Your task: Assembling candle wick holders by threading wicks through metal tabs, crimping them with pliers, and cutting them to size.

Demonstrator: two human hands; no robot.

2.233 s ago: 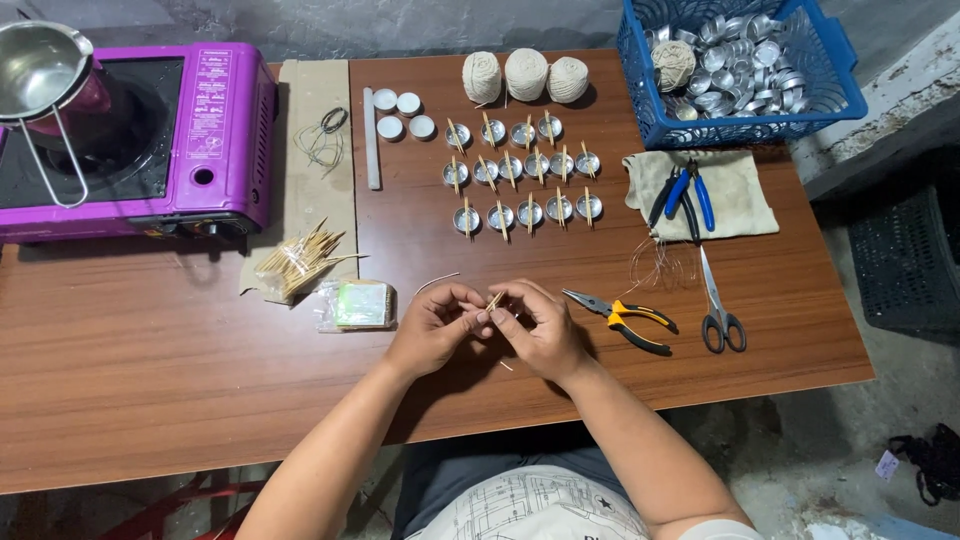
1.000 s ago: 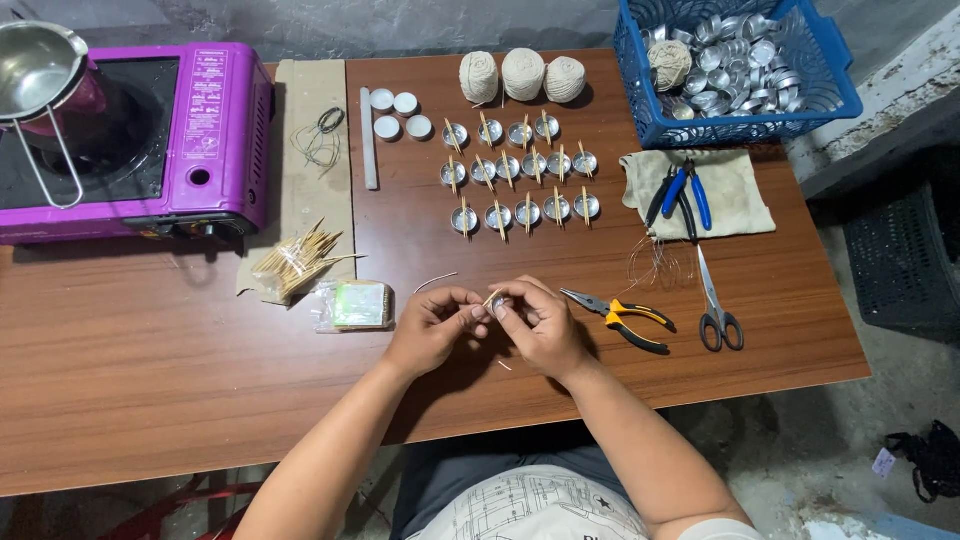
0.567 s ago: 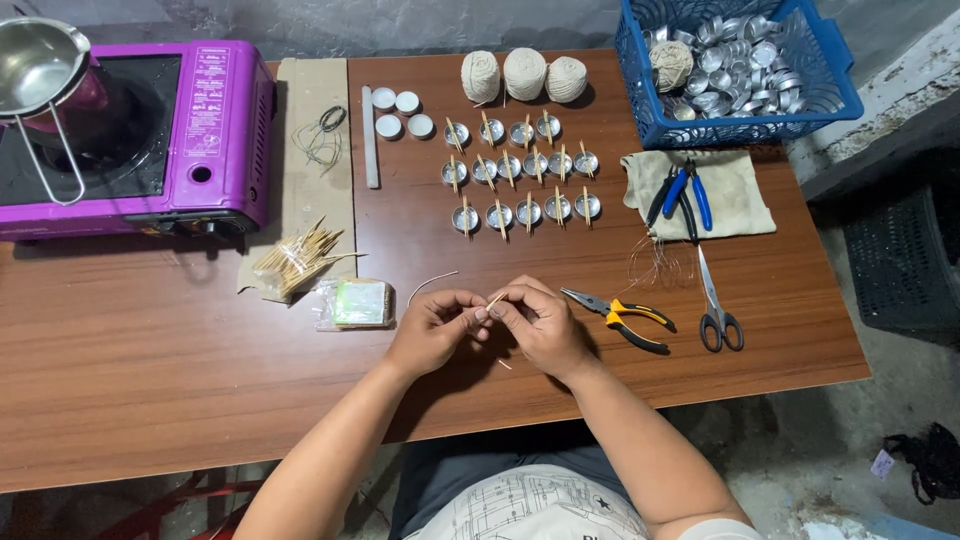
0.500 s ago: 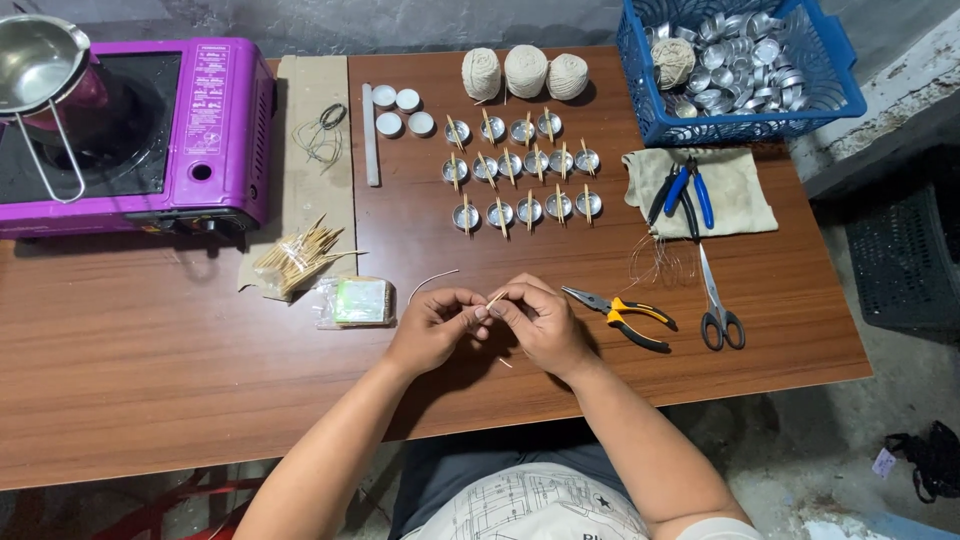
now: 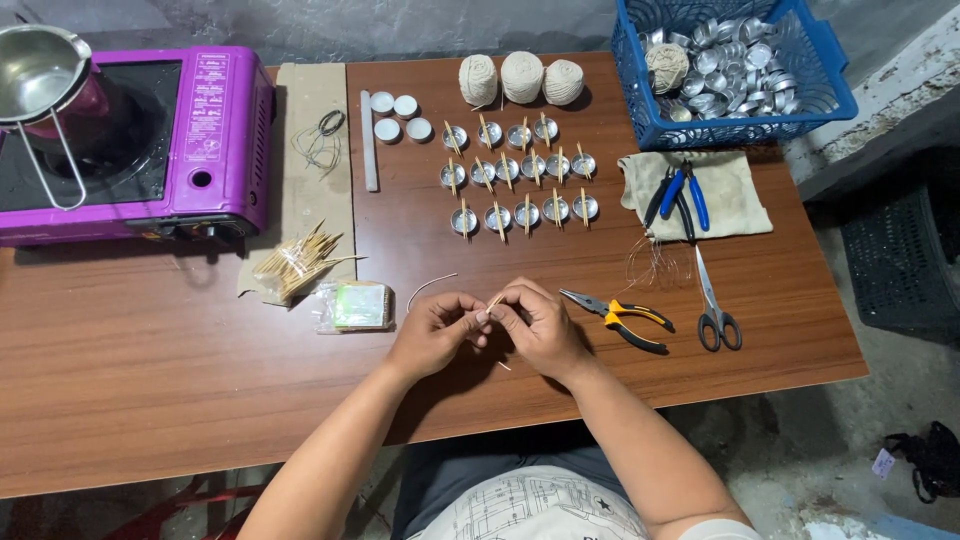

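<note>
My left hand (image 5: 435, 328) and my right hand (image 5: 536, 326) meet fingertip to fingertip over the wooden table (image 5: 180, 360), near its front edge. Together they pinch a small wooden stick (image 5: 494, 300) with a thin pale wick string (image 5: 428, 286) that curls off to the left. Both hands are closed on this piece. Rows of small metal cups with sticks across them (image 5: 520, 176) lie beyond the hands. Yellow-handled pliers (image 5: 618, 317) rest just right of my right hand.
A purple tabletop stove (image 5: 150, 140) with a metal pot (image 5: 40, 75) stands far left. A bundle of sticks (image 5: 297, 264), a small plastic packet (image 5: 355, 305), three string balls (image 5: 522, 77), a blue basket of metal cups (image 5: 735, 65), scissors (image 5: 712, 300) and blue pliers on a cloth (image 5: 735, 195) lie around.
My hands stay in the same spot, with only small finger movements on the stick and string. Nothing else on the table has moved.
</note>
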